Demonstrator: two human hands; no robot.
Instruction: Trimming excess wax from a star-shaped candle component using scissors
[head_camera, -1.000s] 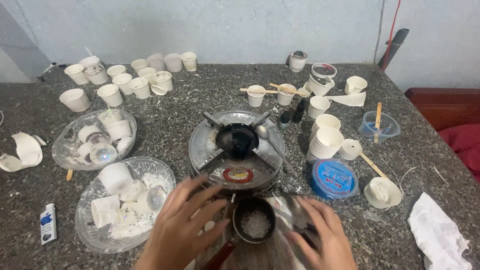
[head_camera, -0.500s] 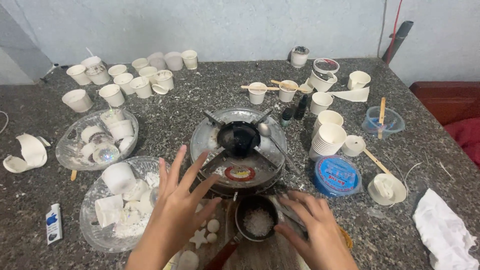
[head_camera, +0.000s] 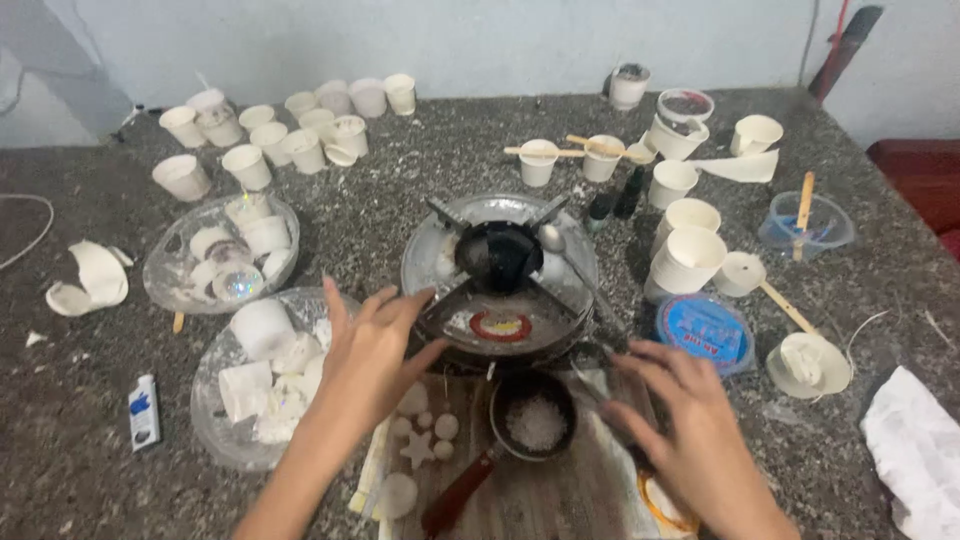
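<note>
My left hand (head_camera: 366, 352) hovers with fingers spread at the left edge of a round metal stove (head_camera: 500, 270) with a black burner. My right hand (head_camera: 682, 418) is spread open to the right of a small black pot (head_camera: 534, 416) holding white flakes, with a reddish handle (head_camera: 458, 496). Neither hand holds anything. The pot rests on a wooden board (head_camera: 560, 495) beside small white wax shapes (head_camera: 420, 430), among them balls and a star.
Two clear glass bowls (head_camera: 170, 270) (head_camera: 215, 430) of white wax pieces sit left. Many white paper cups (head_camera: 300, 150) stand at the back and right (head_camera: 690, 260). A blue round lid (head_camera: 706, 328), a white cloth (head_camera: 915, 450) and a small tube (head_camera: 144, 410) lie around on the speckled stone counter.
Both hands have come off the pot and spread apart: the left moved up toward the stove's edge, the right moved out to the right. The view has tilted, showing more of the board.
</note>
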